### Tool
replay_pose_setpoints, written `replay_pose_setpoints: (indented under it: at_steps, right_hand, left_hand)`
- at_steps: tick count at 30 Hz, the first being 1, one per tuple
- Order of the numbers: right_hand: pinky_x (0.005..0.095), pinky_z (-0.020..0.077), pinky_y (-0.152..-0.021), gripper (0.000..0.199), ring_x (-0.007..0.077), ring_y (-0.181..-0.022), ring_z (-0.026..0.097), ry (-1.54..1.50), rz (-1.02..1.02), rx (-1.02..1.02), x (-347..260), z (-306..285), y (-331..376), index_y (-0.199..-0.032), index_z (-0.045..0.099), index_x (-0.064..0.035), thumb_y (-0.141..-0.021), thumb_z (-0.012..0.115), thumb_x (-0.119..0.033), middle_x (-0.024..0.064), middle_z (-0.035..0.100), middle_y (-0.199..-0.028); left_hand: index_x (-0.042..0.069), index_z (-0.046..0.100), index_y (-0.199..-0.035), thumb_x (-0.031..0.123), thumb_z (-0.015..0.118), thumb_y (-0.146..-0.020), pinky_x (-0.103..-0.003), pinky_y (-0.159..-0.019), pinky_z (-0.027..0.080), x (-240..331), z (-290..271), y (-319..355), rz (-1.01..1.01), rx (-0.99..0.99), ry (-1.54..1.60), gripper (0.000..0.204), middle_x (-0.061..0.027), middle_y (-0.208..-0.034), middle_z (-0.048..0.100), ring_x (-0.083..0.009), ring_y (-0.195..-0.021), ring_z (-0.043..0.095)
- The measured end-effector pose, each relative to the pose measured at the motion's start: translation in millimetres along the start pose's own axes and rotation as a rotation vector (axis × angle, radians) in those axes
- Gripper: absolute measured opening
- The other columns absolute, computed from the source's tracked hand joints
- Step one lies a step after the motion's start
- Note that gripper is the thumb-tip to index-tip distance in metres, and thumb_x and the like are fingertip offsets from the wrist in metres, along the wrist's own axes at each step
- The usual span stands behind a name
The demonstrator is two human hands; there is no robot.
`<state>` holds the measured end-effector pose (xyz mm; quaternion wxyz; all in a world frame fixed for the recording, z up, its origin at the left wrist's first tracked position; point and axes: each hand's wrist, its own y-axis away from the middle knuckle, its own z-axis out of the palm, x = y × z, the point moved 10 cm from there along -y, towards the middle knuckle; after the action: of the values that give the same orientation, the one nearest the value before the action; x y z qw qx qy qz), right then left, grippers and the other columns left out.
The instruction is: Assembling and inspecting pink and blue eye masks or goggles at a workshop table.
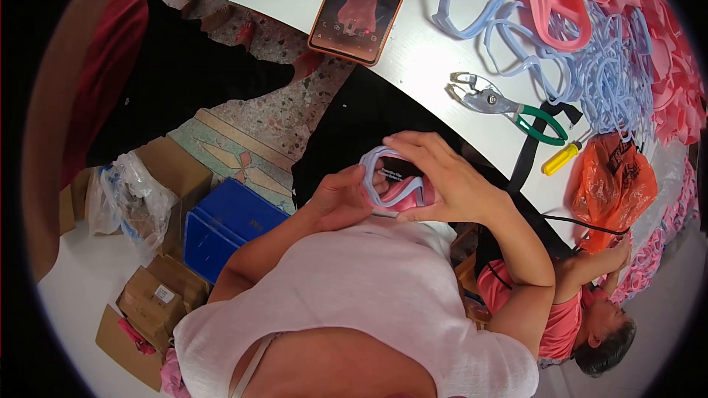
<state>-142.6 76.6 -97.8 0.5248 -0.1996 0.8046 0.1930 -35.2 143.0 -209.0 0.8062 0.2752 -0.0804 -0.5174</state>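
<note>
L hand (335, 195) pinching, R hand (451, 180) cupping goggles (404, 168), blue rim (403, 195) prob. part-fitted, w/ loose blue frames (611, 66) & pink frames (670, 77) far right apparently undone.

A white table (417, 55) carries green-handled pliers (509, 107), a yellow screwdriver (562, 158), pale-blue frames (608, 74) and an orange bag (613, 184).

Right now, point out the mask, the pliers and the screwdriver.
Mask (403, 168), head view: on its dark middle.
Pliers (493, 101), head view: on the metal pivot.
Screwdriver (561, 159), head view: on the yellow handle.
</note>
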Motion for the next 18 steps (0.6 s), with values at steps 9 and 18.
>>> replay_pose_setpoints:
  at_steps: [9,18]
  right_hand:
    - [0.0378,0.051,-0.084,0.059,0.0314,-0.103,0.056,0.096,0.211,0.082,24,-2,28,-0.134,0.052,-0.0042,-0.082,0.072,-0.024,0.0152,0.053,-0.115]
    - [0.036,0.0538,-0.075,0.055,0.0283,-0.095,0.06,0.256,0.16,0.175,9,-16,27,-0.129,0.057,-0.0044,-0.079,0.073,-0.023,0.0138,0.056,-0.11]
  left_hand:
    - [0.007,0.055,-0.128,0.03,0.07,-0.086,-0.041,-0.111,0.035,6,1,2,0.015,0.017,-0.058,0.05,-0.0068,-0.116,0.06,-0.0219,-0.117,0.054]
    - [0.005,0.041,-0.142,0.025,0.065,-0.092,-0.037,-0.107,0.039,44,16,11,0.254,0.092,-0.508,0.059,-0.0082,-0.131,0.054,-0.0184,-0.118,0.054]
